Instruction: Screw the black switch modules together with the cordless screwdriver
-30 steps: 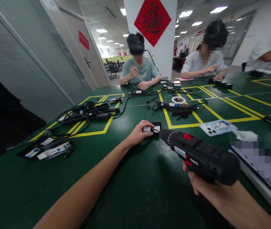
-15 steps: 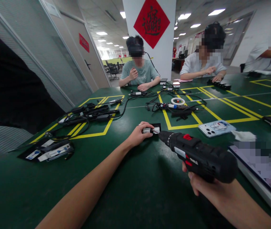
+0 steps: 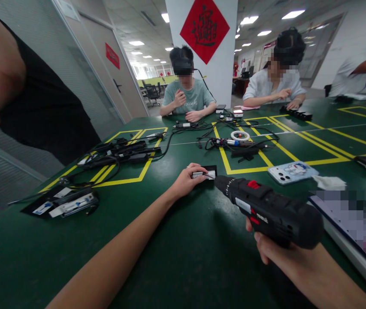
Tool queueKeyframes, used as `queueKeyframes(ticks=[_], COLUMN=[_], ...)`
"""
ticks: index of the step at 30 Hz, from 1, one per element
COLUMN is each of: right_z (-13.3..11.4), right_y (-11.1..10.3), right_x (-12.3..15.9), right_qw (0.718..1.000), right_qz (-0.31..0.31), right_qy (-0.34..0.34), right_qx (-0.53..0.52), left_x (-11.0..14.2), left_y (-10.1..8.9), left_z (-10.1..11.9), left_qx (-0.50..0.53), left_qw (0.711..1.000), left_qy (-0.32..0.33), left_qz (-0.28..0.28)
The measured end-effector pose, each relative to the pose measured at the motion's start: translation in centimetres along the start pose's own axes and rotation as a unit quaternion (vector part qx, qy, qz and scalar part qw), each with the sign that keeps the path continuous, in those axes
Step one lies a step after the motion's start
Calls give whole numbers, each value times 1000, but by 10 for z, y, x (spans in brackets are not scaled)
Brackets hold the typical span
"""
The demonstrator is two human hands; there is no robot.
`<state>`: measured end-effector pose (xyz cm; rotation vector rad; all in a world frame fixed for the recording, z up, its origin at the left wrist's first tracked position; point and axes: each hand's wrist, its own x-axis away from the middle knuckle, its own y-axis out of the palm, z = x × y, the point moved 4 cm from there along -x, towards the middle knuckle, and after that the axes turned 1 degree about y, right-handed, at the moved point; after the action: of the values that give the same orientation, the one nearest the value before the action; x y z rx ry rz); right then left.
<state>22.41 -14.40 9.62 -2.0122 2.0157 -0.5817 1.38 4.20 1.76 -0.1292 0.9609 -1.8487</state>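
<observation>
My right hand grips a black cordless drill with red switches, its chuck aimed left and away from me. A thin bit reaches from the chuck to a small white block in a black holder on the table. My left hand is closed around the left part of that white block, steadying it at the bit's tip. Its fingers hide much of the block, and the exact contact of bit and block is too small to make out. The drill's handle is mostly behind my right hand.
On the green table, cables and black tools lie at left, near a black case with white labels. A white ring, a phone, a tissue and a laptop-like device are to the right. Two people sit opposite.
My hands, the drill and the white block stay nearly in place. At the left, a standing person's arm and dark clothing have moved further into view.
</observation>
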Motion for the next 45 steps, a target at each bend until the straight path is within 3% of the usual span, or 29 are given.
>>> queueKeyframes(ticks=[7,30,40,45], right_z=[2,3,4,10], right_y=[-1,0,2,1], right_x=[3,0,3,1], right_qw=[999,1000,998,999], right_qz=[7,1,58,42], right_qy=[29,18,26,2], right_qx=[41,25,5,17], left_x=[-1,-1,0,0], left_y=[0,2,2,3], left_z=[1,-1,-3,-3], left_qx=[-4,-9,-6,-2], left_qw=[1000,1000,1000,1000], left_qy=[-1,12,8,7], left_qz=[5,-2,-12,-13])
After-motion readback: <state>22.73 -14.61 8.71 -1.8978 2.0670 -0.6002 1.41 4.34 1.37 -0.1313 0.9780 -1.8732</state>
